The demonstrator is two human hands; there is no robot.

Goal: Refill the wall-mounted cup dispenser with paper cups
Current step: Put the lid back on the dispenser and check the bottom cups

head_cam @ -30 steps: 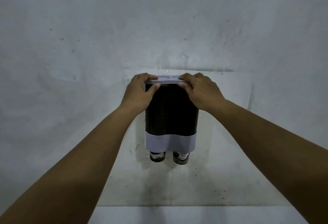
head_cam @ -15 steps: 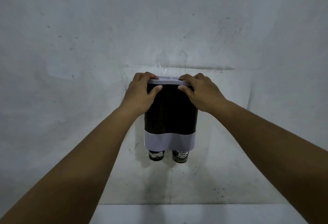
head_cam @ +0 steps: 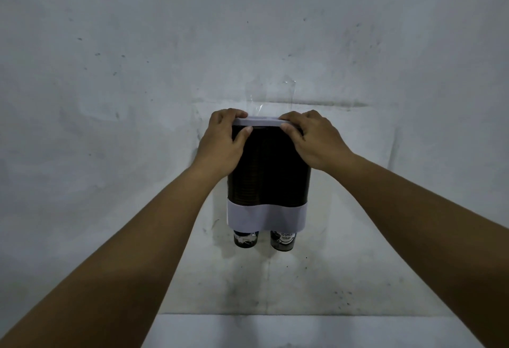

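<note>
Gripping the flat white plastic lid (head_cam: 263, 121) at both ends, my two hands sit on top of the tall dark translucent wall-mounted cup dispenser (head_cam: 268, 166), which hangs on the grey scuffed wall (head_cam: 110, 72) at the centre of my view. My left hand (head_cam: 224, 141) is curled round the lid's left end, fingers over the top edge and thumb pressed against the dark front just below the rim. My right hand (head_cam: 314, 139) mirrors it on the right end, fingers bent over the lid and thumb tip resting on the front under the edge. I cannot tell whether the lid is fully seated or slightly raised.

Through the dark body I can make out faint horizontal ridges of stacked cups, though not how many. A wavy white plastic band (head_cam: 265, 217) wraps the bottom of the dispenser. Below it two paper cup bottoms poke out side by side: the left dark paper cup (head_cam: 246, 239) and the right dark paper cup with white lettering (head_cam: 283, 240). A strip of clear tape (head_cam: 271, 97) is stuck to the wall just above the lid. A pale ledge (head_cam: 303, 331) runs along the bottom of the view.
</note>
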